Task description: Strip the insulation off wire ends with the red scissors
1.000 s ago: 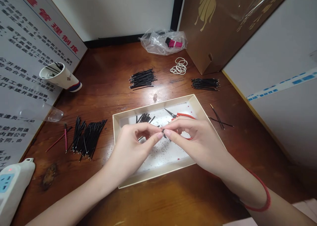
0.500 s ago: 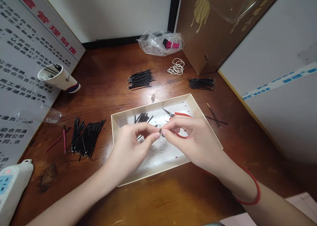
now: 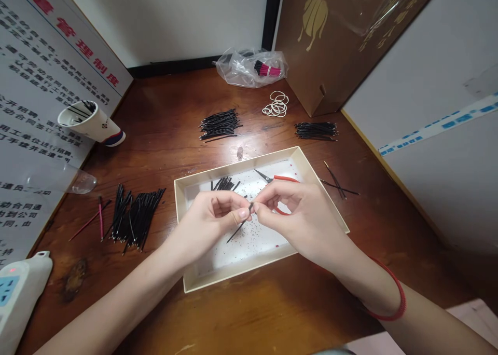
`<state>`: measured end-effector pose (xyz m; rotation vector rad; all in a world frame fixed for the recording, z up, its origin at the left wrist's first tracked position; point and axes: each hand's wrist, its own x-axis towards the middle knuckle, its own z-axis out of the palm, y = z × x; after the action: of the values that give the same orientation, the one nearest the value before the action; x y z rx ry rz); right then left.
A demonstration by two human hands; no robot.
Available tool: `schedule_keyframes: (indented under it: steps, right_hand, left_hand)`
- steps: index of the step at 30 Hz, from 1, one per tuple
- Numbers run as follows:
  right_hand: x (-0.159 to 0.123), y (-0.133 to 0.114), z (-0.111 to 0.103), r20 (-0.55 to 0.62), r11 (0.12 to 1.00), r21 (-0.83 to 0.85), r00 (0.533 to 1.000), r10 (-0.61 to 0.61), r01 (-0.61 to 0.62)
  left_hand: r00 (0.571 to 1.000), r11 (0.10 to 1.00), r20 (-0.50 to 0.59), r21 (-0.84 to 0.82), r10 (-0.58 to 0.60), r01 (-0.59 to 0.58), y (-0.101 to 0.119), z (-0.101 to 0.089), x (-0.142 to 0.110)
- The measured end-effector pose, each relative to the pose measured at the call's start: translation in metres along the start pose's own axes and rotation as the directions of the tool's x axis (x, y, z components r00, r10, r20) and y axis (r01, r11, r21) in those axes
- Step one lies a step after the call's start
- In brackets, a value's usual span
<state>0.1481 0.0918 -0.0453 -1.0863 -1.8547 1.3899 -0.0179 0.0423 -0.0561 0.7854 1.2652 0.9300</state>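
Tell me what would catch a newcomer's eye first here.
The left hand and right hand come first, pinching a black wire over the central tray. The red-handled scissors lie in the tray, partly behind the right hand. The pile of wires left of the tray and the pink bundle in a clear bag at the back also stand out.

A red band [image 3: 402, 302] rings the right forearm [image 3: 360, 267] of a person, just above the wrist. Its texture appears finely ribbed along the outer side, and its line looks thinner where it crosses the upper side. The right hand [image 3: 305, 215] is bare, with slender fingers [image 3: 268, 217]. The left hand [image 3: 204, 222] is bare as well, a short, rounded nail [image 3: 243, 213] showing on its thumb [image 3: 232, 220]. The left forearm [image 3: 128, 287] is uncovered and slim, broadening from the wrist toward the picture's lower edge, which cuts it off.
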Motion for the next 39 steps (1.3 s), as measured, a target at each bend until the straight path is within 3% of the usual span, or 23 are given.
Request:
schedule_keyframes:
  steps: [8, 21, 24, 30, 39]
  right_hand:
    - [0.001, -0.002, -0.001, -0.012, 0.999, 0.035, 1.000, 0.018, -0.018]
    - [0.002, -0.001, 0.000, 0.037, 0.987, 0.156, 0.998, 0.041, -0.046]
    - [0.002, 0.000, 0.000, 0.013, 0.987, 0.152, 0.999, 0.047, -0.049]
    - [0.000, 0.001, 0.002, -0.090, 0.996, 0.085, 0.995, 0.047, -0.039]
    - [-0.001, 0.003, -0.002, 0.002, 0.988, 0.150, 0.999, 0.033, -0.033]
  left_hand:
    - [0.993, 0.995, 0.115, -0.085, -0.040, 0.050, -0.003, -0.005, 0.004]
    - [0.973, 0.999, 0.228, -0.022, -0.032, 0.038, 0.004, -0.004, 0.006]
    - [0.982, 1.000, 0.187, -0.014, -0.010, 0.013, 0.002, -0.004, 0.006]
    - [0.998, 0.997, -0.022, 0.056, 0.057, -0.056, 0.003, 0.005, 0.001]
    - [0.978, 0.978, -0.130, 0.151, 0.164, -0.144, 0.006, 0.005, -0.005]
